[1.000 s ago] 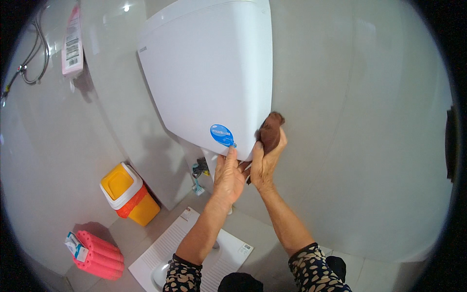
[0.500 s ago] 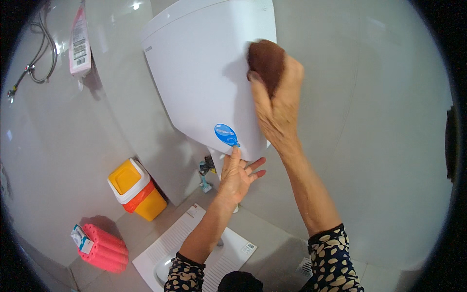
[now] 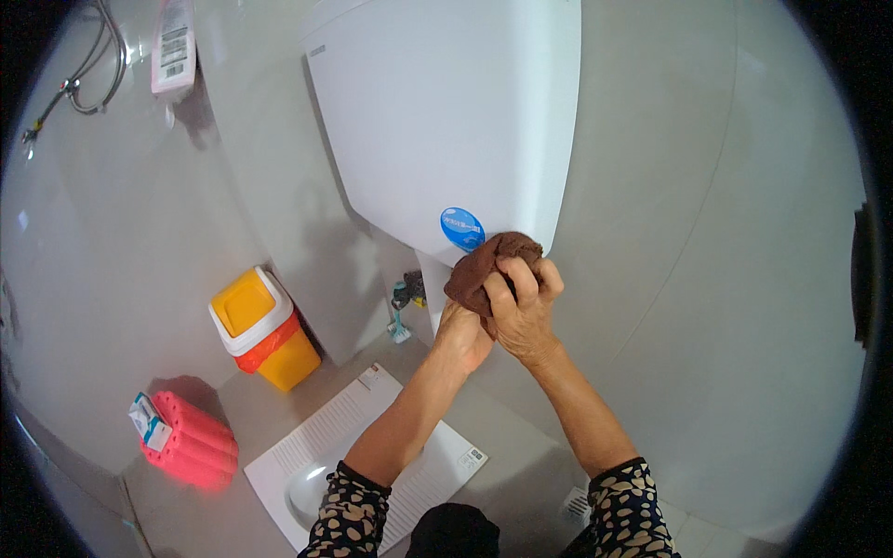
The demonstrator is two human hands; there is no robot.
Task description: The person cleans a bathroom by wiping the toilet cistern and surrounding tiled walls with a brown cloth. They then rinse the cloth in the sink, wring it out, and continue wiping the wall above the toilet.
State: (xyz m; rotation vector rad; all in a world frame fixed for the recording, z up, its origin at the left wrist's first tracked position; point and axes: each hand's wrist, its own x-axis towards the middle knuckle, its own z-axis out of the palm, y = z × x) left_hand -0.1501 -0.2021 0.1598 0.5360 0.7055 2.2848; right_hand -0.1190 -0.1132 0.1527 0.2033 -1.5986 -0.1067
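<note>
Bin: a yellow bin [image 3: 265, 330] stands on the floor against the wall at the left, with a white rim, its yellow lid closed and an orange liner showing under the rim; what is inside cannot be seen.
Pink pack: a pink ribbed pack [image 3: 193, 439] lies on the floor in the left corner, with a small white and blue box [image 3: 147, 420] resting against its end.
Toilet pan: a white squat pan [image 3: 363, 446] is set in the floor below the arms; its bowl looks pale and its contents cannot be made out.
Tank: a large white tank [image 3: 446, 121] hangs on the wall, with a round blue sticker [image 3: 462, 228] near its lower edge.
Cloth: a brown cloth [image 3: 488, 265] is bunched up just under the tank's lower right corner, beside the sticker.
Right hand: the right hand [image 3: 521, 312] is raised, its fingers curled tightly over the cloth and gripping it, forearm rising from the lower right.
Left hand: the left hand [image 3: 462, 335] is lifted just below and behind the cloth, touching the right hand; whether its fingers grip anything cannot be told.
Wall items: a hose [image 3: 88, 70] and a pink hanging bottle [image 3: 174, 46] sit at the upper left.
</note>
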